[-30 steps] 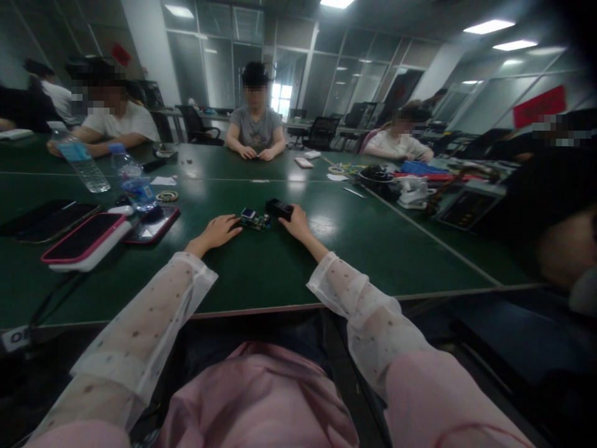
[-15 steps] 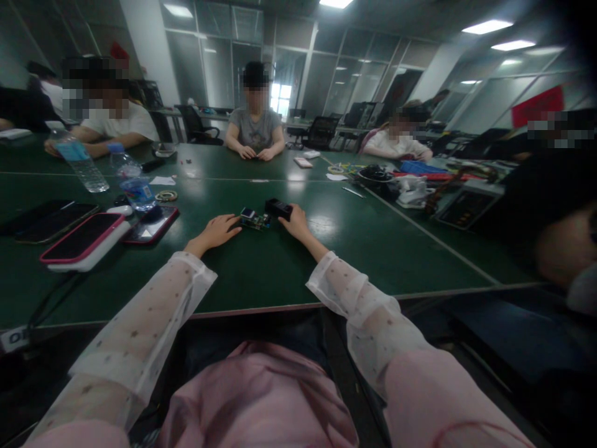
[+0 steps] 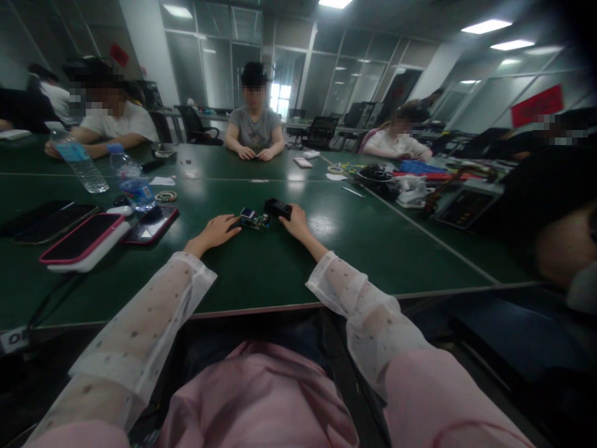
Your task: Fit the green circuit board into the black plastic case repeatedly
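A small circuit board (image 3: 254, 219) with a little screen lies on the green table (image 3: 261, 274), between my two hands. My left hand (image 3: 217, 231) rests on the table just left of the board, fingers stretched out and holding nothing; its fingertips come close to the board's edge. At the board's right, my right hand (image 3: 296, 222) has its fingers and thumb around the near end of a black box-shaped case (image 3: 277, 208). The case sits against or very near the board's right end; I cannot tell whether they touch.
To the left are a pink-edged phone (image 3: 84, 238) on a white box, another phone (image 3: 152, 225), a roll of tape (image 3: 166, 196) and two water bottles (image 3: 133, 183). A pen (image 3: 353, 192) and a cluttered pile (image 3: 410, 183) lie to the right. A person (image 3: 255, 127) sits opposite.
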The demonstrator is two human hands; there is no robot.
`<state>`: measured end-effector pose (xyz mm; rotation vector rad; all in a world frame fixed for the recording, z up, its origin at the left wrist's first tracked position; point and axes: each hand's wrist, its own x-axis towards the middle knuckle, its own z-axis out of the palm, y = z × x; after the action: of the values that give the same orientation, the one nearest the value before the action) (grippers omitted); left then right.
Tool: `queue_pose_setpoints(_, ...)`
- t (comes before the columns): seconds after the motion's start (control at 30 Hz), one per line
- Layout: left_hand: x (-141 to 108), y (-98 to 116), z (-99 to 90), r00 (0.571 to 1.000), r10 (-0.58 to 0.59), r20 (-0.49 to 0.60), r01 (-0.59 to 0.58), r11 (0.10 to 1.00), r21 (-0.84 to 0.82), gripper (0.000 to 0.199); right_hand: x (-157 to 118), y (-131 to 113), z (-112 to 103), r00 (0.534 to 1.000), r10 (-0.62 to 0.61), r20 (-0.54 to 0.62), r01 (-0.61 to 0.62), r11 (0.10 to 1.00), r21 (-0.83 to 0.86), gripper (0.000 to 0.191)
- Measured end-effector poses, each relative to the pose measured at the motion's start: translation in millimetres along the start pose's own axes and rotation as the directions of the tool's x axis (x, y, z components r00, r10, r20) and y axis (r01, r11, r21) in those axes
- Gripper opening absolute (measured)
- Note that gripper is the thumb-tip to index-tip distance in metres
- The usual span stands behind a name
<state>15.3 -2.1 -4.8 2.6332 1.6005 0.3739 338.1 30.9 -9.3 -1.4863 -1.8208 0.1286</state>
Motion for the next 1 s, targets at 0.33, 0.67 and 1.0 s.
queue_pose_setpoints(0.33, 0.3, 0.4, -0.1, 1.0, -0.002, 0.0, 0.002, 1.0, -0.009, 0.064, 0.8, -13.8, -5.4, 0.986, -0.079, -0.149, 0.103, 0.982, 0.157, 0.052)
queue_pose_setpoints(0.67, -0.8, 3.4, 0.2, 1.0, -0.001, -0.021, 0.002, 1.0, 0.013, 0.062, -21.0, -54.3, -2.1, 0.953, -0.297, -0.063, 0.299, 0.885, 0.356, 0.063)
queue_pose_setpoints(1.0, -5.9, 11.3, -5.6, 0.995, -0.097, -0.019, 0.096, 0.993, -0.072, 0.081, -22.4, -46.0, 3.4, 0.919, -0.34, 0.201, 0.294, 0.928, 0.228, 0.06)
